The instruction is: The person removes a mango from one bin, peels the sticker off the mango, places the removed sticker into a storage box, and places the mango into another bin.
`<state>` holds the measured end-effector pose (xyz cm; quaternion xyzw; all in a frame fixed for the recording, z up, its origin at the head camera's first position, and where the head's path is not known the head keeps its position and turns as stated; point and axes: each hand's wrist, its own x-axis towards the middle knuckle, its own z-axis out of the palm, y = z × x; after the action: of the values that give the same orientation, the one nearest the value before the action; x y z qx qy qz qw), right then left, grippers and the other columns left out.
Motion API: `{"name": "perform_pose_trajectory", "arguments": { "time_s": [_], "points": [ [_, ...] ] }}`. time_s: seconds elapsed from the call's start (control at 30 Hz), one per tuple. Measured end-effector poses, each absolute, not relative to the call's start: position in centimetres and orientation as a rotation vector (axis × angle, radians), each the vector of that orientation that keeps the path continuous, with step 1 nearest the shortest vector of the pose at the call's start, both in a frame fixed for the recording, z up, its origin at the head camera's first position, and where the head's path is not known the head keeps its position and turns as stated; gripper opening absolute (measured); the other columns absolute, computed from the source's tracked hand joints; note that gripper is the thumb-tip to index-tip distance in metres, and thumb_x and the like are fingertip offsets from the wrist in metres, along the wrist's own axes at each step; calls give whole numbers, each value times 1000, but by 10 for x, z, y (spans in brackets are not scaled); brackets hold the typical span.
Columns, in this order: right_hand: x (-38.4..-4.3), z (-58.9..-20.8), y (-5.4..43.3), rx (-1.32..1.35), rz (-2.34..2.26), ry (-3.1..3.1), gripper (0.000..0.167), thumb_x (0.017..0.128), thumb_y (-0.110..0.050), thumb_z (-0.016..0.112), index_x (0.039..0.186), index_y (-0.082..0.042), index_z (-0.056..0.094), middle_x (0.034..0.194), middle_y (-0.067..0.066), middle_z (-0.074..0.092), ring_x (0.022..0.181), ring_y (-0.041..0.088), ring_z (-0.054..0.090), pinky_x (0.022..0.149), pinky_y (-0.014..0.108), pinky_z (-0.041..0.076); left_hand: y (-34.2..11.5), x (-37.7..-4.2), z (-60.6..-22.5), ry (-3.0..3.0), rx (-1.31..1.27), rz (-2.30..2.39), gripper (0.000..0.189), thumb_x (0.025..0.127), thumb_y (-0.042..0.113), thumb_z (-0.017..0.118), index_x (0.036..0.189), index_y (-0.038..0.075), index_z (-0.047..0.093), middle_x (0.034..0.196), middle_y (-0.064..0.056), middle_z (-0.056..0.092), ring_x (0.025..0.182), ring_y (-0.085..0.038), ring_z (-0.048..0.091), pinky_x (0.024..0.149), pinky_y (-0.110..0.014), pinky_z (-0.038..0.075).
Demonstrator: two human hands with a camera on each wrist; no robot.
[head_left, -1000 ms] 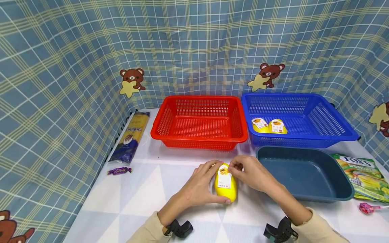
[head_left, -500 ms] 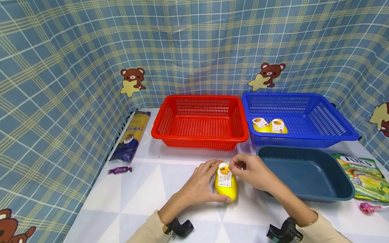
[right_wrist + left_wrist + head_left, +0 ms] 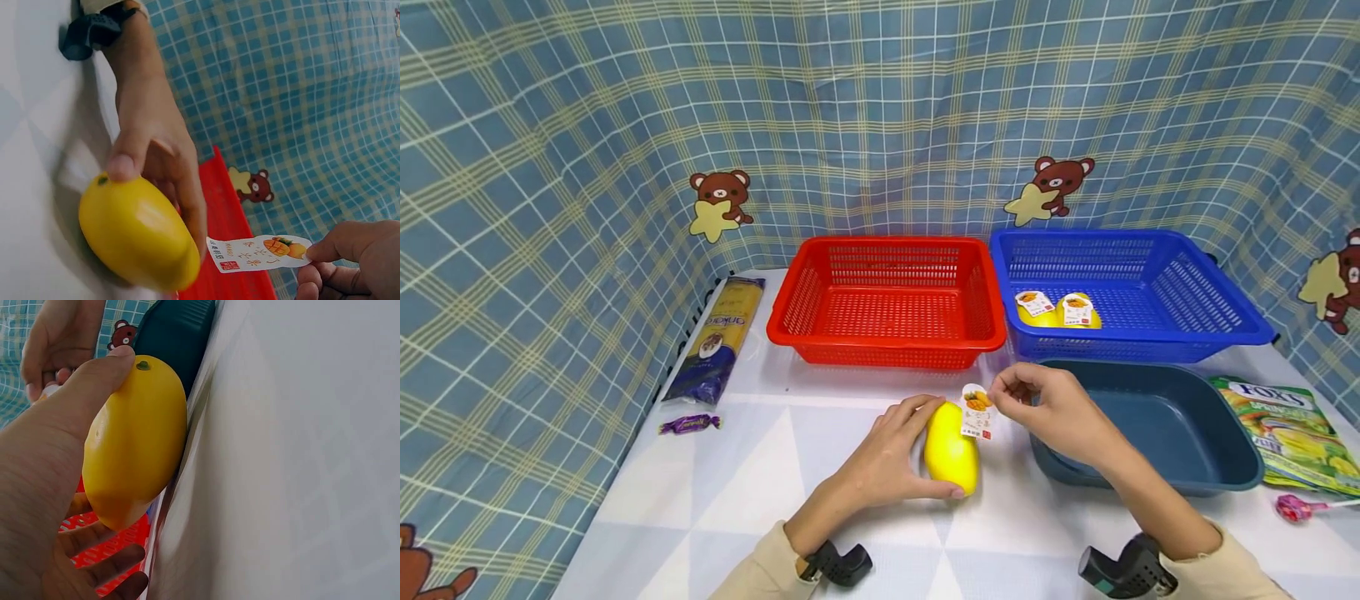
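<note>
A smooth yellow mango (image 3: 951, 454) lies on the table in the head view, its long side pointing away from me. My left hand (image 3: 883, 462) holds it, thumb at the near end and fingers around the far end. A green stem spot shows on the mango (image 3: 140, 431) beside the thumb in the left wrist view. My right hand (image 3: 1052, 408) pinches the edge of a white mango sticker (image 3: 976, 412). In the right wrist view the sticker (image 3: 256, 253) hangs flat between thumb and finger, apart from the mango's bare surface.
Behind the hands stand a red basket (image 3: 887, 354) and a blue basket (image 3: 1150, 337) with two stickered mangoes (image 3: 1037, 310). A dark teal tub (image 3: 1150, 417) sits right, beside a soup packet (image 3: 1288, 429) and a lollipop (image 3: 1292, 507). At left lie a pasta bag (image 3: 718, 342) and a purple candy (image 3: 690, 424).
The sticker has come off the mango's top; my right hand has drawn it up and to the right. My left hand keeps its hold on the mango.
</note>
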<state>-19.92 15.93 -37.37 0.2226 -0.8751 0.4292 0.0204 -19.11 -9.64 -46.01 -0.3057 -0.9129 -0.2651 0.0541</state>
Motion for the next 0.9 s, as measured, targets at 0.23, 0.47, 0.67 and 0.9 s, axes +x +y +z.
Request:
{"name": "perform_pose_trajectory", "arguments": {
  "time_s": [0.23,0.47,0.67,0.9],
  "points": [
    [-198,-363,197,540,1163,-2742,5,95,-16,70,97,-11,69,83,0,61,76,20,55,61,23,47,-95,-193,-460,-2782,-927,-800,111,68,77,73,155,21,34,151,2,38,133,-16,39,103,-40,40],
    [-194,-365,233,482,1025,-2737,7,96,-20,69,98,-13,69,81,0,61,70,15,53,55,25,43,-98,-189,-461,-2798,-937,-839,109,68,78,73,155,23,35,151,3,37,133,-15,38,102,-43,40],
    [-194,-368,252,468,925,-2726,5,95,-17,70,98,-12,69,81,-1,61,69,13,52,55,24,44,-98,-190,-460,-2778,-945,-864,108,69,75,74,155,23,35,151,4,36,132,-15,38,101,-41,40],
    [-195,-376,261,450,855,-2710,9,96,-22,69,94,-14,73,74,-4,58,64,12,47,52,26,38,-97,-191,-462,-2788,-947,-899,109,69,75,76,155,24,34,152,4,35,133,-15,38,105,-43,39]
  ]
}}
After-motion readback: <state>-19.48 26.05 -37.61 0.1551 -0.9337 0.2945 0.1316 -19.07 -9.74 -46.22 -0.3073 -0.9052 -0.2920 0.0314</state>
